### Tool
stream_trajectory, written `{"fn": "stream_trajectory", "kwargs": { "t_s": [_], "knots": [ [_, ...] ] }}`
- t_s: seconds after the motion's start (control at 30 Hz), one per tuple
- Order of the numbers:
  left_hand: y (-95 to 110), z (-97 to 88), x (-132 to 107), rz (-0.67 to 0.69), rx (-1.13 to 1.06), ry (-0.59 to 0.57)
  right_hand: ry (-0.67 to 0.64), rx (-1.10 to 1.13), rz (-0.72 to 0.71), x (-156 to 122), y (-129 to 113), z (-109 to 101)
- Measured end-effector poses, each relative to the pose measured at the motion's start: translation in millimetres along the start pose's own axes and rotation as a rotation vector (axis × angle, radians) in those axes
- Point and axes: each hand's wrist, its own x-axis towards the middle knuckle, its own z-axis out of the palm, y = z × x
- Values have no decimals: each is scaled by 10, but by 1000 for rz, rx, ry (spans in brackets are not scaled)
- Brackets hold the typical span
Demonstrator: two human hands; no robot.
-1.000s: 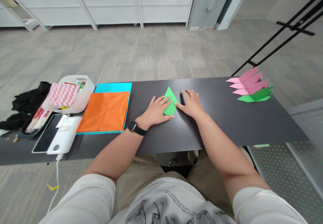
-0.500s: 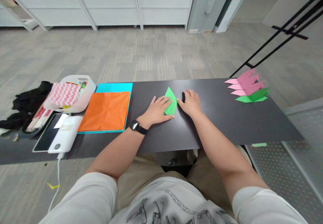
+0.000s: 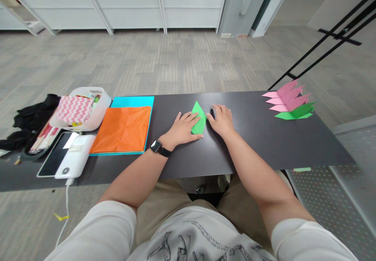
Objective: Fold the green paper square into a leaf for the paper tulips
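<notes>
A folded piece of green origami paper (image 3: 199, 122), kite-shaped with its point facing away from me, lies flat on the dark table (image 3: 252, 143). My left hand (image 3: 185, 127) rests over its left side, fingers spread, the fingertips on the paper. At the right corner of the paper is the thumb of my right hand (image 3: 222, 119), touching or almost touching the edge. The other right fingers are stretched forward on the tabletop, slightly bent, and hold nothing.
Left of my hands lie orange paper sheets (image 3: 122, 129) over blue paper (image 3: 133, 101). Farther left are a white basket (image 3: 101, 110), a white power bank (image 3: 75, 157) with a cable, a tablet (image 3: 53, 163) and black cloth (image 3: 37, 112). Folded pink (image 3: 289, 96) and green (image 3: 296, 113) paper birds stand at right.
Almost nothing differs. Both hands and the green paper keep their places; the view has shifted very slightly.
</notes>
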Motion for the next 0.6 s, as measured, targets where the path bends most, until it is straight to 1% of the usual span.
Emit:
{"fn": "stream_trajectory", "kwargs": {
  "t_s": [0.13,0.27,0.6],
  "knots": [
    [-19,30,-2,1,-14,15,-13,-14,9,-8,-52,16],
    [-1,21,-20,-1,-20,20,-9,-32,17,0,-78,47],
    [16,-16,-2,-4,14,-19,-28,-30,34,7,-65,52]
  ]
}}
